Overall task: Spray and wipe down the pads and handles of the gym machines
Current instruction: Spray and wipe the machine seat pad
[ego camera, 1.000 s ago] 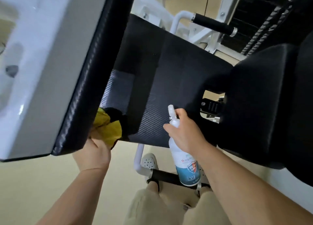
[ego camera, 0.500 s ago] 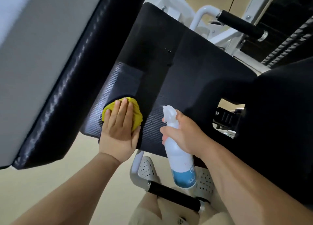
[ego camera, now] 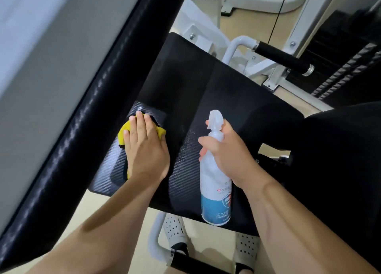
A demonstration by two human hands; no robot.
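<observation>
Closest to the camera, both bare forearms reach in over the floor, with perforated white clogs (ego camera: 175,230) visible below. The right hand (ego camera: 228,158) is wrapped around the neck of a white spray bottle (ego camera: 215,191) with a blue label, fingers closed on it, nozzle up and pointing roughly at the pad. It's hard to tell whether a finger is actually on the trigger.

The left hand (ego camera: 144,148) lies flat, fingers together, pressing a yellow cloth (ego camera: 123,134) onto the near-left section of the black textured seat pad (ego camera: 237,112). The cloth is mostly hidden under the palm, so it's pinned down rather than gripped.

Farther back there's a black foam-covered handle (ego camera: 280,57) on the white frame (ego camera: 231,51), looking untouched, and a weight stack (ego camera: 346,71) at the far right.

What could go sideways: the big slanted pad (ego camera: 78,119) overhangs on the left, so a wide wipe might knock knuckles into it. The bottle hangs above the pad edge, and a loose hold would probably drop it toward the feet. Spraying from this angle could also mist the wiping hand.
</observation>
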